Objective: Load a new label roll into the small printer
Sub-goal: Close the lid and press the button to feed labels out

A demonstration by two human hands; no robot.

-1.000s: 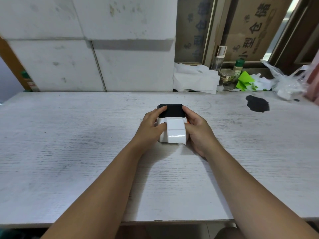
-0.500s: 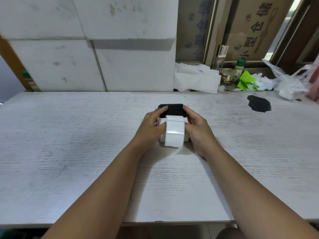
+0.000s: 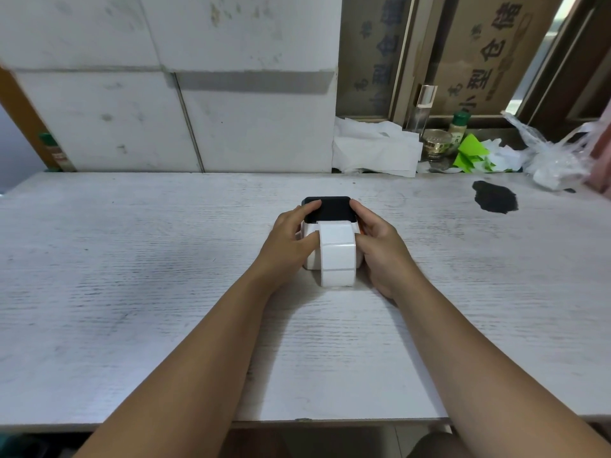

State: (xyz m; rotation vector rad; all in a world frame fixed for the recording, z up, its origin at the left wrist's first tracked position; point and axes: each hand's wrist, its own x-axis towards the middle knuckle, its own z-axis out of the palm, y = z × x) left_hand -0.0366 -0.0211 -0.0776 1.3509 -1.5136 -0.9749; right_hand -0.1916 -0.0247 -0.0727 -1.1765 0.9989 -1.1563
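Observation:
A small white printer (image 3: pixel 310 256) with a black lid (image 3: pixel 332 208) stands at the middle of the white table (image 3: pixel 132 259). A strip of white labels (image 3: pixel 337 256) comes out under the lid and hangs down over the printer's front to the tabletop. My left hand (image 3: pixel 287 241) grips the printer's left side, thumb against the strip's left edge, a finger on the lid. My right hand (image 3: pixel 380 242) grips the right side the same way, covering an orange part there.
Crumpled white paper (image 3: pixel 373 150), a small glass jar (image 3: pixel 436 143), a green-capped bottle (image 3: pixel 459 125), green paper scraps (image 3: pixel 471 153) and a plastic bag (image 3: pixel 555 157) lie along the far right edge. A black stain (image 3: pixel 495 200) marks the table's right part. White blocks form the wall behind.
The label strip has come further out of the printer, now reaching down past the front to the table. Both hands have stayed on the printer's sides.

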